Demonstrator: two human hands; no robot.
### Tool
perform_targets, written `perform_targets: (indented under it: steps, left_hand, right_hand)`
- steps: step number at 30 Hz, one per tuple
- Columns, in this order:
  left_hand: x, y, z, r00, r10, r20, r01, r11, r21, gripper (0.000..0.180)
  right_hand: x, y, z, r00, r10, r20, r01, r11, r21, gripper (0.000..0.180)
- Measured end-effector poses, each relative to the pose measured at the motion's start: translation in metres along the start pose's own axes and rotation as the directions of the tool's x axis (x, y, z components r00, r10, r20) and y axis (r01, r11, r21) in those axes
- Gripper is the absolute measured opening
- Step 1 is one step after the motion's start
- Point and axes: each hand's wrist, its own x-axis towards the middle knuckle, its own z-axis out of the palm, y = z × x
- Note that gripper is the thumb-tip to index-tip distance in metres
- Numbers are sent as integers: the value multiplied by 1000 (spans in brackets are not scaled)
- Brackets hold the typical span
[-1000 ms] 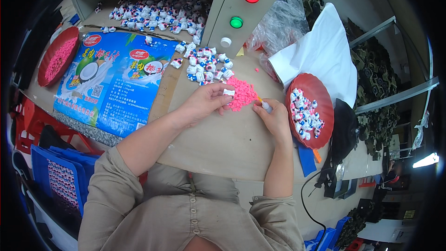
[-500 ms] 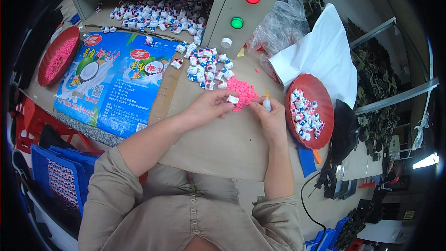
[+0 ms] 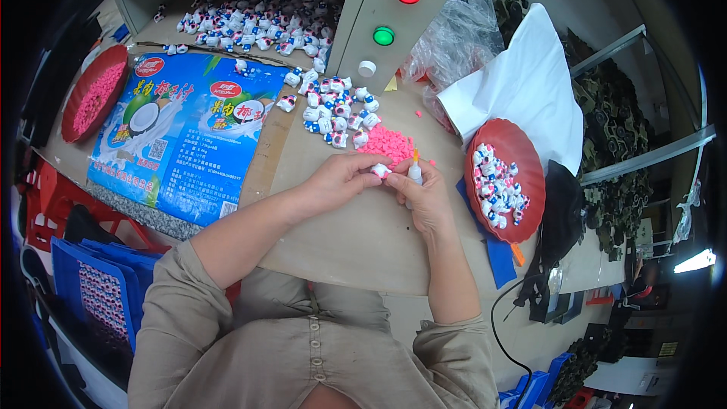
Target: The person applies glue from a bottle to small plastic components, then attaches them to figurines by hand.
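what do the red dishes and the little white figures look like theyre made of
Red dish at the right: likely glossy moulded plastic, going by its sheen and scalloped rim. The one at the left looks the same. Small white figures: probably painted plastic or resin, smooth and hard-looking; too small to be sure.

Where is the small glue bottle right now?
Head view, centre: the glue bottle stands upright in the right hand, just below the pink pieces.

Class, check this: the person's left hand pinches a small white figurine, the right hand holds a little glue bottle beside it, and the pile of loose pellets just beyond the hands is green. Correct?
Not quite. In the head view the pellet pile is pink, not green. The rest holds: the left hand pinches a small white figurine, and the right hand holds a little glue bottle beside it.
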Motion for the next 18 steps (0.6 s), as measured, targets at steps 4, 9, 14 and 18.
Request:
perform_targets:
  steps: [4, 9, 14, 18]
  left_hand:
    - [1, -4, 0, 996, 93, 9, -94, 993, 67, 29]
    - [0, -2, -2, 995, 99, 5, -98, 973, 209, 28]
    - [-1, -1, -1, 977, 214, -6, -200, 923, 329, 29]
    - [1, 5, 5, 998, 38, -58, -40, 998, -44, 29]
  right_hand:
    - [-1, -2, 3, 1000, 13, -1, -13, 1000, -4, 15]
    - [0, -1, 4, 1000, -8, -14, 7, 999, -38, 16]
    - [-1, 2, 4, 999, -37, -13, 36, 998, -56, 14]
    - [-1, 2, 8, 991, -110, -78, 102, 990, -99, 12]
